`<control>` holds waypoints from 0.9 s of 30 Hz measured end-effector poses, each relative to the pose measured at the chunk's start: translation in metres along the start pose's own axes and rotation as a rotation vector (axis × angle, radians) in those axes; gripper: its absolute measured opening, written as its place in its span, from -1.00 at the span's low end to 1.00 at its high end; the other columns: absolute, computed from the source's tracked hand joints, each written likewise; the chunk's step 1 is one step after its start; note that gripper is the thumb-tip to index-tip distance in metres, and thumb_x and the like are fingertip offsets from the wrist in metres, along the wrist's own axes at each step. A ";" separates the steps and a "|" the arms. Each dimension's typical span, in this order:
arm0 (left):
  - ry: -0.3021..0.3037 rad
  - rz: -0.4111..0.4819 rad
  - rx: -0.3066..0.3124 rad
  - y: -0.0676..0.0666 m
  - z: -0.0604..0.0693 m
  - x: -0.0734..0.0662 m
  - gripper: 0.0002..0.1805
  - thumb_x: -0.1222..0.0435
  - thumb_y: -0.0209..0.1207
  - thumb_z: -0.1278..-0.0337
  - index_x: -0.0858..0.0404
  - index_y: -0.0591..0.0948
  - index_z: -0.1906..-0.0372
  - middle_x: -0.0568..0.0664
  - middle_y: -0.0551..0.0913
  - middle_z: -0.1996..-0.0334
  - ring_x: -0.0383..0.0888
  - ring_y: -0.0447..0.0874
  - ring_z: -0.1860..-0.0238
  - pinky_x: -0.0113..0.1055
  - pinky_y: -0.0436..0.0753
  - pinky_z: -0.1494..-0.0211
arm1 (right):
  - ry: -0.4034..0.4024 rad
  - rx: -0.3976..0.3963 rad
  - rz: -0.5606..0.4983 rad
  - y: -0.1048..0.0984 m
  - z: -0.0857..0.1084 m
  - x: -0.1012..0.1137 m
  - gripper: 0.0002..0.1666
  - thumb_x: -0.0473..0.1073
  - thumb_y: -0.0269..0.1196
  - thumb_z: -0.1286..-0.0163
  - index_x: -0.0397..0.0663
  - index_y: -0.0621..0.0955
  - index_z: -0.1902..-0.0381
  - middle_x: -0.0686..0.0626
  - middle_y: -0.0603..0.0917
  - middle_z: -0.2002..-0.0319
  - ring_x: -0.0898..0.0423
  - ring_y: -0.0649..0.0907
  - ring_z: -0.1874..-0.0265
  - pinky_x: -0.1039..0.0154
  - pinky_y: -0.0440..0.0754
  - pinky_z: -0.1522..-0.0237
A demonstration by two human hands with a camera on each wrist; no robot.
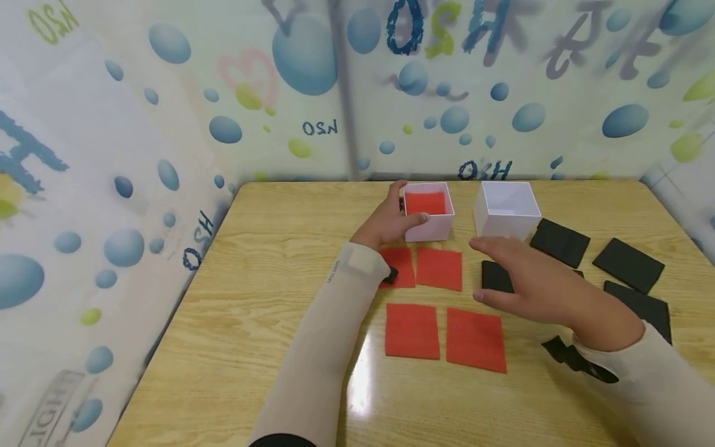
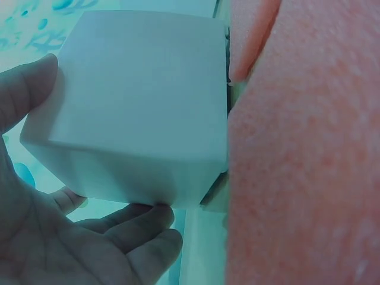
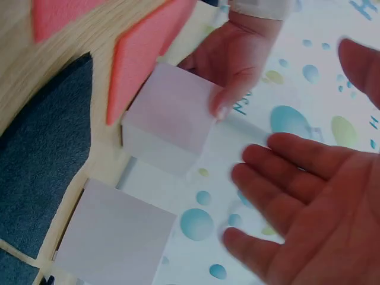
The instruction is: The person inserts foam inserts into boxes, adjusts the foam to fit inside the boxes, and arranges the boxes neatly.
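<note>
My left hand (image 1: 384, 222) grips a small white open-topped box (image 1: 429, 230) at the back of the table, thumb at its front side and fingers around its left side. A red foam square (image 1: 424, 203) shows inside the box. In the left wrist view, the thumb and the fingers touch different sides of the box (image 2: 142, 89). My right hand (image 1: 533, 282) hovers with spread fingers and holds nothing. It is in front of a second white box (image 1: 507, 217) and partly hides the black pieces below. From the right wrist, its palm and straight fingers (image 3: 285, 196) show.
Several red squares lie in front of the left box, such as the nearest right one (image 1: 476, 339). Several black rectangles, one (image 1: 628, 265) at the far right, surround the right hand. A patterned wall covering (image 1: 363, 149) rises behind the wooden table (image 1: 223, 323).
</note>
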State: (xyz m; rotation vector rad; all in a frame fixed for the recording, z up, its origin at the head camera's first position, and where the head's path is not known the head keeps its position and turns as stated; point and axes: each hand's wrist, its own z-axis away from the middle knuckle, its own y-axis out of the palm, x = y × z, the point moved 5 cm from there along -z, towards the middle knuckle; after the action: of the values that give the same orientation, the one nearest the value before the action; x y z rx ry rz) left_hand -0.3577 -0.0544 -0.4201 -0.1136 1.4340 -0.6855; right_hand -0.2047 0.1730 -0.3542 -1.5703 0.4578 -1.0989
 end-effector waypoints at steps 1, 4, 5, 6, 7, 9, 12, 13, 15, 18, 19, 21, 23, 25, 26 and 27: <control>-0.002 -0.003 0.001 0.000 0.000 0.000 0.01 0.05 0.31 -0.40 -0.08 -0.11 -0.67 -0.04 0.42 -0.39 -0.07 0.45 -0.38 -0.08 0.55 -0.45 | 0.010 0.012 0.002 0.001 0.003 0.000 0.07 0.14 0.51 -0.32 -0.12 0.30 -0.60 -0.25 0.39 -0.53 -0.31 0.40 -0.46 -0.36 0.54 -0.31; -0.005 -0.004 0.003 0.001 -0.001 0.000 0.01 0.05 0.31 -0.40 -0.07 -0.11 -0.67 -0.03 0.42 -0.40 -0.07 0.45 -0.38 -0.08 0.55 -0.45 | 0.020 0.038 0.006 0.004 0.010 -0.001 0.09 0.17 0.53 -0.29 -0.18 0.33 -0.58 -0.27 0.41 -0.52 -0.32 0.42 -0.45 -0.36 0.53 -0.32; -0.006 -0.004 0.002 0.002 0.000 0.001 0.01 0.05 0.31 -0.40 -0.07 -0.11 -0.68 -0.03 0.42 -0.40 -0.07 0.44 -0.38 -0.08 0.55 -0.45 | 0.022 0.046 0.000 0.004 0.011 -0.001 0.09 0.18 0.53 -0.29 -0.20 0.33 -0.58 -0.27 0.42 -0.51 -0.32 0.42 -0.45 -0.36 0.52 -0.33; -0.007 -0.004 0.004 0.002 -0.001 0.001 0.01 0.05 0.31 -0.41 -0.07 -0.11 -0.67 -0.03 0.42 -0.40 -0.06 0.44 -0.38 -0.08 0.55 -0.45 | 0.026 0.058 -0.003 0.005 0.012 -0.002 0.10 0.20 0.52 -0.29 -0.20 0.34 -0.58 -0.28 0.42 -0.51 -0.32 0.43 -0.45 -0.36 0.52 -0.33; -0.008 -0.001 0.005 0.003 0.000 0.001 0.01 0.05 0.31 -0.41 -0.08 -0.11 -0.67 -0.02 0.42 -0.40 -0.06 0.44 -0.39 -0.08 0.55 -0.45 | 0.034 0.072 -0.010 0.006 0.012 -0.002 0.11 0.24 0.51 -0.28 -0.20 0.34 -0.57 -0.28 0.43 -0.51 -0.33 0.43 -0.45 -0.36 0.52 -0.33; -0.013 -0.002 0.007 0.003 0.000 0.001 0.01 0.04 0.32 -0.41 -0.09 -0.11 -0.67 -0.03 0.42 -0.40 -0.06 0.44 -0.39 -0.08 0.55 -0.45 | 0.054 0.105 -0.027 0.009 0.013 -0.004 0.13 0.30 0.49 -0.28 -0.19 0.34 -0.57 -0.28 0.43 -0.51 -0.34 0.42 -0.46 -0.38 0.49 -0.35; -0.019 -0.002 0.006 0.004 0.000 0.002 0.01 0.04 0.32 -0.40 -0.11 -0.11 -0.67 -0.04 0.42 -0.40 -0.07 0.44 -0.39 -0.08 0.56 -0.44 | 0.079 0.149 -0.043 0.013 0.013 -0.006 0.16 0.35 0.49 -0.24 -0.17 0.36 -0.57 -0.29 0.44 -0.49 -0.37 0.42 -0.45 -0.39 0.49 -0.34; -0.018 0.000 0.004 0.004 0.000 0.002 0.01 0.04 0.33 -0.40 -0.11 -0.11 -0.67 -0.04 0.42 -0.40 -0.07 0.44 -0.38 -0.07 0.57 -0.43 | 0.088 0.166 -0.043 0.015 0.014 -0.006 0.17 0.37 0.50 -0.22 -0.17 0.36 -0.57 -0.30 0.43 -0.49 -0.39 0.41 -0.46 -0.40 0.48 -0.34; -0.014 0.001 -0.001 0.004 -0.001 0.002 0.01 0.04 0.33 -0.40 -0.11 -0.10 -0.67 -0.04 0.43 -0.39 -0.07 0.44 -0.38 -0.07 0.57 -0.43 | 0.102 0.198 -0.032 0.018 0.014 -0.008 0.19 0.39 0.51 -0.19 -0.16 0.39 -0.55 -0.32 0.43 -0.49 -0.40 0.42 -0.44 -0.39 0.50 -0.33; -0.013 0.000 -0.004 0.003 0.000 0.001 0.01 0.03 0.32 -0.40 -0.11 -0.10 -0.67 -0.03 0.42 -0.40 -0.06 0.43 -0.39 -0.05 0.56 -0.44 | 0.113 0.241 0.000 0.023 0.014 -0.009 0.20 0.43 0.52 -0.13 -0.16 0.44 -0.52 -0.33 0.45 -0.47 -0.36 0.48 -0.40 -0.36 0.54 -0.30; -0.014 -0.001 -0.004 0.003 0.000 0.000 0.01 0.03 0.32 -0.40 -0.11 -0.11 -0.67 -0.03 0.42 -0.40 -0.06 0.43 -0.39 -0.05 0.55 -0.45 | 0.114 0.252 0.008 0.025 0.015 -0.009 0.19 0.44 0.53 -0.12 -0.15 0.45 -0.50 -0.31 0.47 -0.45 -0.33 0.51 -0.37 -0.34 0.55 -0.29; -0.019 -0.001 -0.004 0.002 0.001 0.000 0.01 0.03 0.32 -0.40 -0.11 -0.11 -0.67 -0.03 0.42 -0.41 -0.06 0.43 -0.40 -0.04 0.54 -0.46 | 0.113 0.269 0.020 0.027 0.015 -0.008 0.18 0.44 0.55 -0.08 -0.15 0.49 -0.47 -0.28 0.51 -0.42 -0.26 0.56 -0.31 -0.31 0.59 -0.26; -0.021 0.000 -0.003 0.001 0.002 0.000 0.02 0.02 0.32 -0.39 -0.11 -0.11 -0.68 -0.04 0.42 -0.41 -0.07 0.42 -0.40 -0.05 0.53 -0.47 | 0.113 0.286 0.026 0.028 0.015 -0.006 0.16 0.43 0.57 -0.05 -0.14 0.52 -0.44 -0.23 0.55 -0.37 -0.19 0.61 -0.25 -0.28 0.62 -0.23; -0.022 -0.002 -0.007 0.000 0.001 0.000 0.02 0.02 0.33 -0.39 -0.12 -0.11 -0.68 -0.05 0.41 -0.41 -0.08 0.41 -0.41 -0.05 0.53 -0.47 | 0.122 0.305 0.026 0.030 0.015 -0.006 0.15 0.41 0.60 -0.02 -0.13 0.54 -0.41 -0.19 0.58 -0.33 -0.13 0.63 -0.19 -0.25 0.64 -0.21; -0.024 -0.005 -0.008 0.000 0.001 0.000 0.02 0.01 0.33 -0.39 -0.13 -0.10 -0.68 -0.05 0.41 -0.42 -0.08 0.41 -0.41 -0.05 0.53 -0.47 | 0.131 0.317 0.026 0.031 0.014 -0.006 0.14 0.41 0.60 -0.01 -0.12 0.55 -0.40 -0.17 0.59 -0.31 -0.11 0.63 -0.17 -0.25 0.65 -0.20; -0.025 -0.006 -0.009 0.000 0.000 0.001 0.02 0.01 0.33 -0.39 -0.13 -0.10 -0.68 -0.05 0.41 -0.42 -0.08 0.41 -0.41 -0.05 0.53 -0.47 | 0.138 0.327 0.028 0.032 0.014 -0.006 0.14 0.40 0.61 0.00 -0.12 0.56 -0.39 -0.15 0.60 -0.28 -0.08 0.64 -0.14 -0.23 0.66 -0.18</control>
State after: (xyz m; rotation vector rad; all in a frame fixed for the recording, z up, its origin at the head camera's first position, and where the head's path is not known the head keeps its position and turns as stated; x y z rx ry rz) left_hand -0.3576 -0.0549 -0.4206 -0.1331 1.4137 -0.6802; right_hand -0.1877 0.1754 -0.3851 -1.2047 0.3695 -1.1991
